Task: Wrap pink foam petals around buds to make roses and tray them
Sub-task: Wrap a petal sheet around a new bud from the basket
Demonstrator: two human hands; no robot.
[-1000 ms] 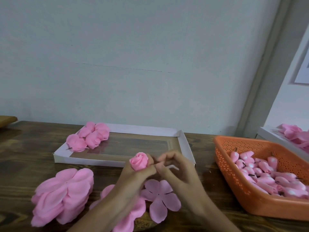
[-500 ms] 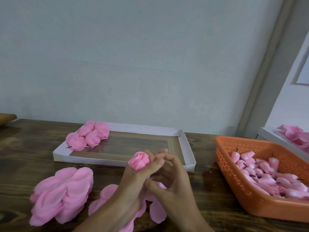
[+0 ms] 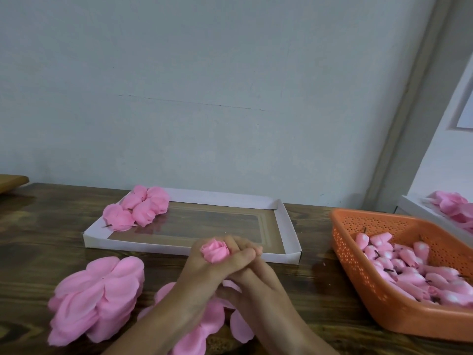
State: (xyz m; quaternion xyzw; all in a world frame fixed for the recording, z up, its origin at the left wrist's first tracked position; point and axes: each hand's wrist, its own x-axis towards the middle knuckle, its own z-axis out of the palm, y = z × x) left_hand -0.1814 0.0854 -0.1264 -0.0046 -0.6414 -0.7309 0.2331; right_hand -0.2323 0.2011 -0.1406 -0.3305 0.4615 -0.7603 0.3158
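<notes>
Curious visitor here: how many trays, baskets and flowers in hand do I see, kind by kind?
White trays: 2
Orange basket: 1
Rose held in the left hand: 1
Total: 4

wooden table point(image 3: 51, 242) | white tray point(image 3: 153, 245) | orange basket point(image 3: 358, 278) | petal stack point(image 3: 97, 298) | loose petals point(image 3: 212, 321)

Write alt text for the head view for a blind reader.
The left hand grips a pink foam rose above a wooden table, with the right hand curled beneath it. Behind them lies a white tray with finished roses in its far left corner; an orange basket of buds stands to the right, a stack of petals to the left.
</notes>
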